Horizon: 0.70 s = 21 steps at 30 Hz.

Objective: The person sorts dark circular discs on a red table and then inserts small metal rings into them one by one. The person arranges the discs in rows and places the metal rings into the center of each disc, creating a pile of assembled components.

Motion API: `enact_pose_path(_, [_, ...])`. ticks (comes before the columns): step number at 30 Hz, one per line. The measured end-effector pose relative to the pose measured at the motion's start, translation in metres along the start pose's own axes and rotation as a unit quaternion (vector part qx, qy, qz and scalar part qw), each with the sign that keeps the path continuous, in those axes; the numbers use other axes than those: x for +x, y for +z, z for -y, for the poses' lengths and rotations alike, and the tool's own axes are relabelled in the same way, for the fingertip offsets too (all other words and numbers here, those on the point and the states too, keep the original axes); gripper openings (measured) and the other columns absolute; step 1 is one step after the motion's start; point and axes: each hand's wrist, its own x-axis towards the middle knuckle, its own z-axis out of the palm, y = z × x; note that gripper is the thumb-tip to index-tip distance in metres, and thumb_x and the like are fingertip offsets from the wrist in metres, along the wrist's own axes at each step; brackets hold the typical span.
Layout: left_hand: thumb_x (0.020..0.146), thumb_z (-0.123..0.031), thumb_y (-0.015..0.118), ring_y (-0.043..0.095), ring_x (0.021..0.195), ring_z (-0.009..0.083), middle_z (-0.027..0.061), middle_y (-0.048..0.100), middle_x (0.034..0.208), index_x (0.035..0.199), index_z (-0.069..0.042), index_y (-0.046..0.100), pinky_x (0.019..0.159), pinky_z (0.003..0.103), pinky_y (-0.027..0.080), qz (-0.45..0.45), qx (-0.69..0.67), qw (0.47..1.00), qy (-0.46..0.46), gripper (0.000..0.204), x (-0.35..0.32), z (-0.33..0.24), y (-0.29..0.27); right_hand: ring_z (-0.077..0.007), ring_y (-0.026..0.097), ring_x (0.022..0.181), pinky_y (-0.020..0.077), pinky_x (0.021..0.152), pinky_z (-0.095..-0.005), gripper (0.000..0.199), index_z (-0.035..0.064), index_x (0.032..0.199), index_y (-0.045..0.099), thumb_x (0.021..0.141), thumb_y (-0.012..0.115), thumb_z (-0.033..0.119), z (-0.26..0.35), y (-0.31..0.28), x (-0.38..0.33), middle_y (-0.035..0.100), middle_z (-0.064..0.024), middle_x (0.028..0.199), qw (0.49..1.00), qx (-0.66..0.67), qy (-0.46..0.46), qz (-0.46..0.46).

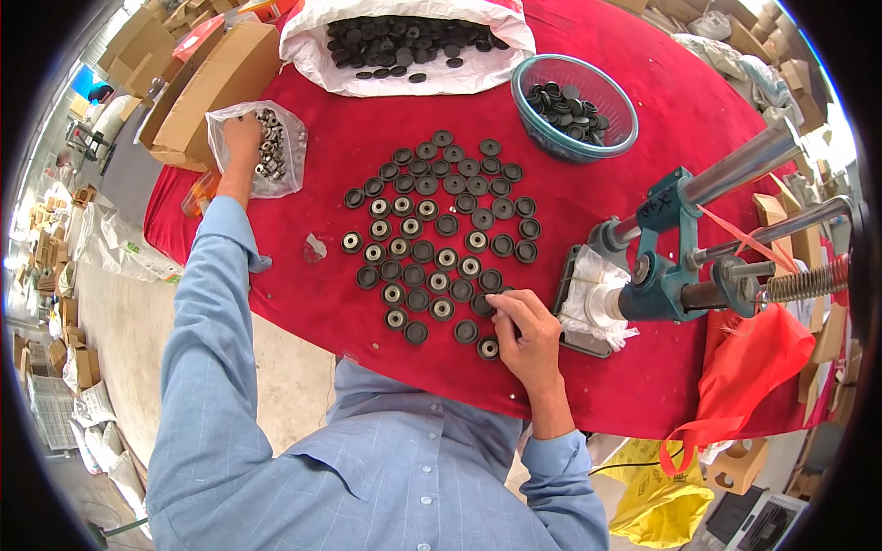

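My left hand reaches into a clear plastic bag of small metal rings; its fingertips are hidden among them. Loose rows of round black caps cover the middle of the red cloth. Some nearer caps have a metal ring set in the centre; most of the far ones are plain. At the near right side of the rows, my right hand is closed, with thumb and forefinger at the edge of a black cap. Anything between those fingertips is too small to make out.
A teal hand press stands at the right, with a plastic-wrapped base. A see-through bowl of black caps and a white sack of more lie at the back. Cardboard boxes flank the far left; a red bag hangs right.
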Motion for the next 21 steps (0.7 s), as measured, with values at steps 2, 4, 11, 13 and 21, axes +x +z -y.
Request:
enact_pose_path(2, [0.101, -0.015, 0.053, 0.066, 0.068, 0.0301, 0.016, 0.068, 0.082, 0.102, -0.005, 0.066, 0.054, 0.041, 0.05, 0.087, -0.338, 0.905, -0.242, 0.016, 0.011, -0.008, -0.005, -0.0295, 0.071, 0.083, 0.0567, 0.075, -0.0402, 0.03, 0.0038, 0.109, 0.075, 0.082, 0.069, -0.009, 0.001, -0.001, 0.0, 0.073, -0.0113, 0.097, 1.0, -0.004, 0.0, -0.001])
enact_pose_path(4, [0.099, -0.014, 0.053, 0.061, 0.064, 0.0219, 0.0104, 0.063, 0.078, 0.098, -0.007, 0.062, 0.048, 0.032, 0.044, 0.1, -0.516, 0.756, -0.39, 0.011, 0.016, -0.019, -0.012, -0.0295, 0.071, 0.083, 0.0568, 0.075, -0.0403, 0.03, 0.0039, 0.108, 0.075, 0.082, 0.069, -0.009, 0.001, -0.002, 0.0, 0.073, -0.0113, 0.096, 1.0, -0.005, 0.001, 0.001])
enact_pose_path(11, [0.105, -0.017, 0.044, 0.05, 0.058, 0.0166, 0.0061, 0.053, 0.072, 0.094, -0.008, 0.049, 0.047, 0.027, 0.038, 0.057, -0.639, 0.576, -0.507, 0.015, -0.024, -0.094, -0.016, -0.0288, 0.071, 0.083, 0.0571, 0.074, -0.0391, 0.031, 0.0038, 0.109, 0.075, 0.082, 0.069, -0.009, -0.002, -0.002, -0.001, 0.073, -0.0115, 0.097, 1.0, -0.005, 0.008, 0.0])
enact_pose_path(13, [0.106, -0.019, 0.039, 0.05, 0.058, 0.0154, 0.0035, 0.05, 0.07, 0.091, -0.008, 0.047, 0.049, 0.027, 0.036, 0.018, -0.617, 0.59, -0.52, 0.021, -0.032, -0.104, -0.011, -0.0288, 0.071, 0.083, 0.0572, 0.074, -0.039, 0.031, 0.0036, 0.109, 0.075, 0.082, 0.069, -0.009, -0.002, -0.002, -0.002, 0.073, -0.0118, 0.097, 1.0, -0.005, 0.01, 0.0])
enact_pose_path(21, [0.105, -0.022, 0.051, 0.047, 0.055, 0.0107, 0.0056, 0.056, 0.08, 0.096, -0.008, 0.056, 0.043, 0.022, 0.032, 0.263, -0.6, 0.619, -0.433, 0.017, -0.063, -0.14, -0.036, -0.0151, 0.072, 0.079, 0.0586, 0.069, -0.0273, 0.023, -0.0012, 0.113, 0.076, 0.098, 0.062, -0.01, 0.003, -0.003, 0.001, 0.072, -0.0108, 0.101, 0.995, 0.083, 0.042, -0.021])
